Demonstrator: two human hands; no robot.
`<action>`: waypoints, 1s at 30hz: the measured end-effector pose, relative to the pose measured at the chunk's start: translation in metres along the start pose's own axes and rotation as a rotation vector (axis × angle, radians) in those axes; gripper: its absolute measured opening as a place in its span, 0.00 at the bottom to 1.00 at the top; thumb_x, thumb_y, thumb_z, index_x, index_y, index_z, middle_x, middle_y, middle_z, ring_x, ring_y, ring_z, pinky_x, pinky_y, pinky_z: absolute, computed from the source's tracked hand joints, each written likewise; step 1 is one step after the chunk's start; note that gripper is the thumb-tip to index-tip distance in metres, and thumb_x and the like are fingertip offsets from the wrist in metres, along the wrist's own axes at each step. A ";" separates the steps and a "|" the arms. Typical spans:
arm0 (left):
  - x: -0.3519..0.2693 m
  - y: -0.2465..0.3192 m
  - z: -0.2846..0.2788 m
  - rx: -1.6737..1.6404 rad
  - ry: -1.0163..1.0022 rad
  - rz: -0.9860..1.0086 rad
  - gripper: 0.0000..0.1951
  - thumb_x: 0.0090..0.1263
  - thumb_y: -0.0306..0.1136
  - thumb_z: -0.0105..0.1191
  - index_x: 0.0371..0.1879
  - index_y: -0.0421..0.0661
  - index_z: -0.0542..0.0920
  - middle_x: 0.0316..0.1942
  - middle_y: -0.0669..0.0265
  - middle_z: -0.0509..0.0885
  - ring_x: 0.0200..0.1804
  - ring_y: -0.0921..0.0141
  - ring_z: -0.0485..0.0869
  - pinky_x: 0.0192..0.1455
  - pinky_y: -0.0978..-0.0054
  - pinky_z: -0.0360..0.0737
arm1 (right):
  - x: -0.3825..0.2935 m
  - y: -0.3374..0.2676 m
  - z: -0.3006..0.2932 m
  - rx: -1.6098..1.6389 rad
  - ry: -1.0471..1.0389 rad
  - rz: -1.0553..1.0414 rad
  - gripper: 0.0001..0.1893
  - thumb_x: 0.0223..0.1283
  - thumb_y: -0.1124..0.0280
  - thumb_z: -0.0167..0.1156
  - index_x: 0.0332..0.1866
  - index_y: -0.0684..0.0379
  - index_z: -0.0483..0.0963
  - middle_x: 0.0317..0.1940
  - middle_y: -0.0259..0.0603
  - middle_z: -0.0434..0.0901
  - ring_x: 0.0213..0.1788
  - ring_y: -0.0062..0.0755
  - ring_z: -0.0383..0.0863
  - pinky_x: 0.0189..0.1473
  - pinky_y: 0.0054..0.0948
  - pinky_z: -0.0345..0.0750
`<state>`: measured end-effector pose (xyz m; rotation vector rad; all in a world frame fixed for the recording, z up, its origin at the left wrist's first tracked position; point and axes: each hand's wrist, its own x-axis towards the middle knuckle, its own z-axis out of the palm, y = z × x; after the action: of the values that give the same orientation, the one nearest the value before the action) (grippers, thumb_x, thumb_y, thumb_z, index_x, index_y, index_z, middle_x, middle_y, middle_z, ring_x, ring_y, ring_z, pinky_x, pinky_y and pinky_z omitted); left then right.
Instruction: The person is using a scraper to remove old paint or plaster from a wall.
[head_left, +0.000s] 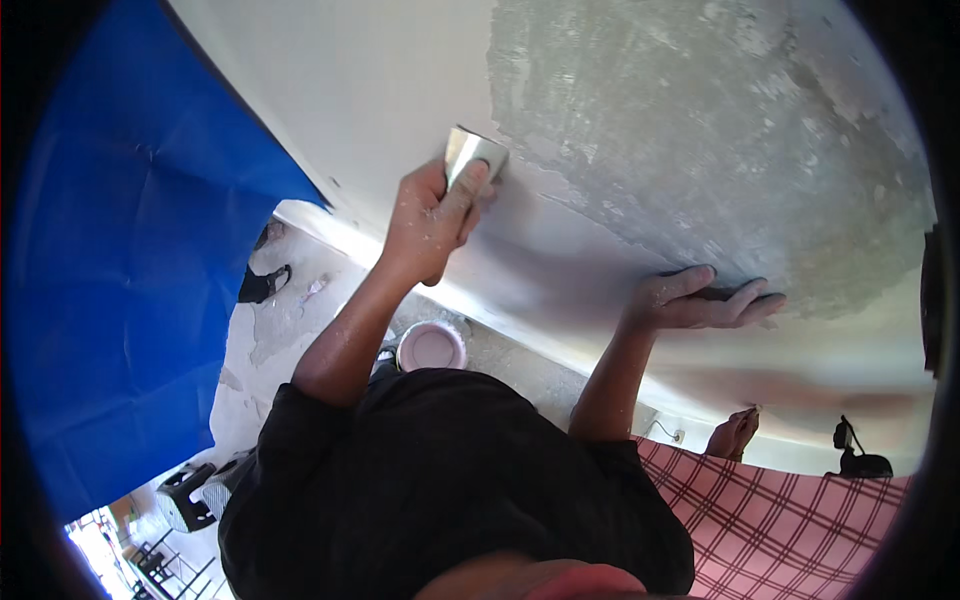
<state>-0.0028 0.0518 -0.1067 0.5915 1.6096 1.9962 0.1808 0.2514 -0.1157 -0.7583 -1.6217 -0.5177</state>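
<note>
My left hand is raised to a white wall, its fingers and thumb closed on a small pale flat scraper-like piece. The piece's exact kind is unclear. To the right, my right hand is held at the wall with fingers apart and nothing visible in it. It lies along the lower edge of a large rough grey patch, where the white coat has a ragged border. Whether its palm presses on the wall cannot be seen. White dust speckles both hands.
A blue sheet hangs at left. Below me stands a pink bucket on the stained floor. Striped stools are at lower left. Another person's hand touches the wall beyond pink plaid cloth, near a socket.
</note>
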 end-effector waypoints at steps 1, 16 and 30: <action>-0.001 -0.001 0.001 0.001 0.007 -0.007 0.20 0.77 0.48 0.55 0.39 0.38 0.79 0.25 0.69 0.80 0.19 0.83 0.69 0.18 0.83 0.64 | -0.001 0.003 0.006 0.049 0.066 0.000 0.29 0.75 0.60 0.46 0.72 0.72 0.56 0.75 0.74 0.47 0.77 0.72 0.50 0.75 0.62 0.53; 0.002 -0.008 0.000 -0.049 -0.090 -0.052 0.19 0.80 0.45 0.51 0.37 0.39 0.77 0.20 0.73 0.75 0.20 0.84 0.67 0.21 0.83 0.62 | -0.004 -0.004 0.014 0.179 0.146 0.042 0.31 0.77 0.54 0.43 0.74 0.68 0.54 0.77 0.69 0.43 0.80 0.65 0.42 0.74 0.62 0.51; -0.002 0.004 -0.004 -0.085 -0.071 -0.048 0.20 0.80 0.46 0.51 0.35 0.38 0.78 0.19 0.74 0.73 0.20 0.84 0.69 0.22 0.83 0.63 | -0.004 -0.010 0.013 0.189 0.143 0.052 0.31 0.77 0.53 0.42 0.76 0.62 0.52 0.78 0.64 0.41 0.81 0.61 0.39 0.77 0.61 0.48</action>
<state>-0.0038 0.0470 -0.1033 0.5794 1.4763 1.9748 0.1655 0.2528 -0.1212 -0.6070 -1.4900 -0.3669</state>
